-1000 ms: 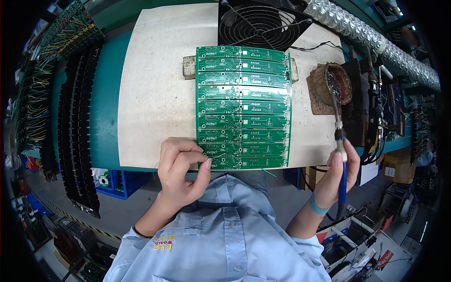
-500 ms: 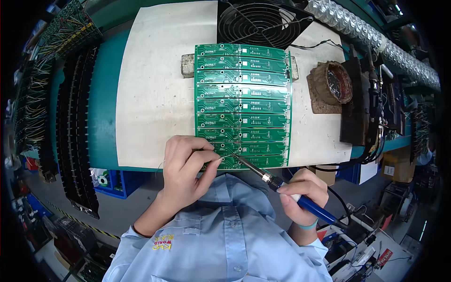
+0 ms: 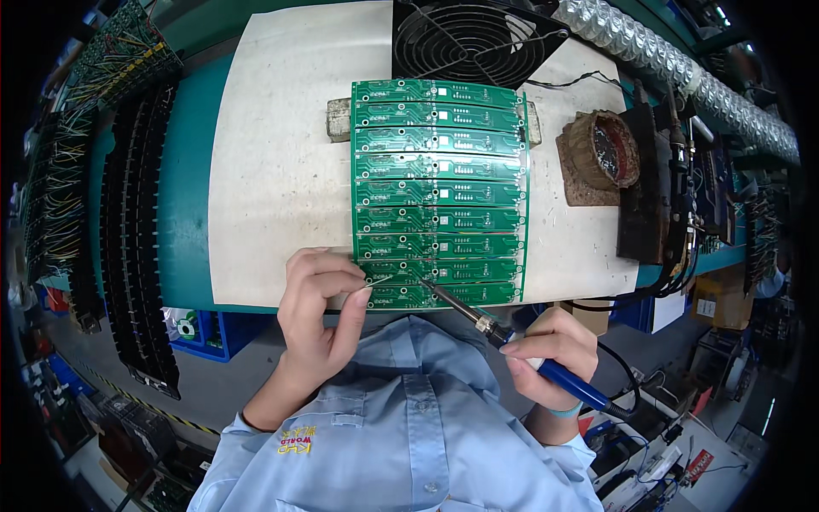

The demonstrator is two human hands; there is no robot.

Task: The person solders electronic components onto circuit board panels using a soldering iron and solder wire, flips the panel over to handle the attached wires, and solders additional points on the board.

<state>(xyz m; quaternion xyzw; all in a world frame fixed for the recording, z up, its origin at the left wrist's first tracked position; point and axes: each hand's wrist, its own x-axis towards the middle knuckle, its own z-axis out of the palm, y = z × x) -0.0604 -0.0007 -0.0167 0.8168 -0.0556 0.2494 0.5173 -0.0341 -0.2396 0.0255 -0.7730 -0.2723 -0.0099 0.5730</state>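
Observation:
A green circuit board panel (image 3: 478, 224), split into several long strips, lies in front of me. My right hand (image 3: 554, 358) grips a soldering iron (image 3: 567, 382) with a blue handle. Its metal tip touches or hovers just over the second strip from the near edge; which one I cannot tell. At the panel's near left corner, my left hand (image 3: 320, 311) pinches a thin strand of solder wire (image 3: 388, 279) between thumb and forefinger. The strand points toward the iron's tip.
A black fan (image 3: 473, 47) stands behind the panel. To the right sit a round brown pot (image 3: 610, 152) and a dark metal stand (image 3: 644, 205). Black slotted racks (image 3: 132, 230) run along the left. A silvery duct (image 3: 665, 64) crosses the far right. White sheeting (image 3: 277, 171) covers the table.
My left hand has drawn back leftward from the iron's tip, showing more of the strand and the panel's near left corner. The right hand and iron have barely moved.

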